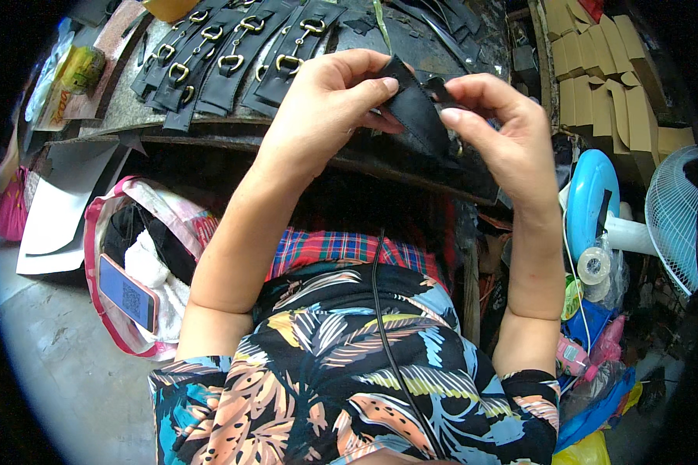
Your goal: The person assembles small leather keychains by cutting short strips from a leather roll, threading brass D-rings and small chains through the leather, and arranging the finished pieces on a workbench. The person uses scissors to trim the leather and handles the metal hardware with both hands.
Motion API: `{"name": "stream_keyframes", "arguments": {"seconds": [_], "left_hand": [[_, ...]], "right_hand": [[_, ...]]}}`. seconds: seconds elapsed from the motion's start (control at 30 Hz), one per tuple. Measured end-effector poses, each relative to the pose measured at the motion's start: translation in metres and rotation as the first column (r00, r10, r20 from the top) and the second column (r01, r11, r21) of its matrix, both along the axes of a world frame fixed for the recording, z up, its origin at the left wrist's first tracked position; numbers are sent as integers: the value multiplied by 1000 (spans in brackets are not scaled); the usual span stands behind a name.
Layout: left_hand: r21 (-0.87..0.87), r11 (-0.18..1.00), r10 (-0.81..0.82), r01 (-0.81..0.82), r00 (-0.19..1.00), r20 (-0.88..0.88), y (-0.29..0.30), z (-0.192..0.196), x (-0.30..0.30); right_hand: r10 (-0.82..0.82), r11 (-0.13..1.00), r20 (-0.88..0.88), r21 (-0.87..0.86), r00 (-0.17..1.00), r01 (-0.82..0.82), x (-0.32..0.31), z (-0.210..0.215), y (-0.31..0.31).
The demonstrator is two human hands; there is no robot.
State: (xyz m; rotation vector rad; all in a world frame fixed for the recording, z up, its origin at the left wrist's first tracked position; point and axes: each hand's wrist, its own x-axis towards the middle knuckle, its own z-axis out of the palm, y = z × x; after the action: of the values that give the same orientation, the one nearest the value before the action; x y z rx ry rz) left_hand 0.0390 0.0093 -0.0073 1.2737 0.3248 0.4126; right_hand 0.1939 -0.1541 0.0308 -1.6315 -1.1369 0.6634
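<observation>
Between both sets of fingers, held up over the near edge of the surface (116, 116), sits a black leather strap piece (419, 116). The left hand (326, 101) pinches its upper end, thumb and forefinger pressed together on the leather. The right hand (496, 132) grips the other side, its fingers curled and closed on the strap's edge, thumb laid flat along it. A small brass-coloured ring seems to hang just under the right fingers, though it is mostly hidden.

Beyond the fingers, further back on the surface, lies a fanned row of finished black straps with gold buckles (233, 54). Off past the right fingers stands a stack of flat cardboard boxes (605, 77), and lower on that side a white and blue fan (659, 217) with a roll of clear tape (595, 265) just beside its stand. Below the left fingers, near the floor, a pink-trimmed bag (116, 256) gapes open with a phone (128, 293) resting on it.
</observation>
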Motion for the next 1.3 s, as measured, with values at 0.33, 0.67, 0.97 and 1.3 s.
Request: {"name": "stream_keyframes", "arguments": {"seconds": [0.33,0.67,0.97,1.3], "left_hand": [[4,997,81,-81,996,-24,-8,3,-9],[-279,956,123,-91,987,102,-21,-3,-9],[-112,988,124,-110,985,123,-28,1,-7],[-176,980,116,-93,985,128,-31,-3,-6]], "right_hand": [[-181,971,170,189,969,148,-21,-18,10],[-235,951,500,297,834,90,-30,-21,11],[-242,948,391,291,888,131,-28,-28,8],[-68,991,-51,111,996,74,-11,-32,-1]]}}
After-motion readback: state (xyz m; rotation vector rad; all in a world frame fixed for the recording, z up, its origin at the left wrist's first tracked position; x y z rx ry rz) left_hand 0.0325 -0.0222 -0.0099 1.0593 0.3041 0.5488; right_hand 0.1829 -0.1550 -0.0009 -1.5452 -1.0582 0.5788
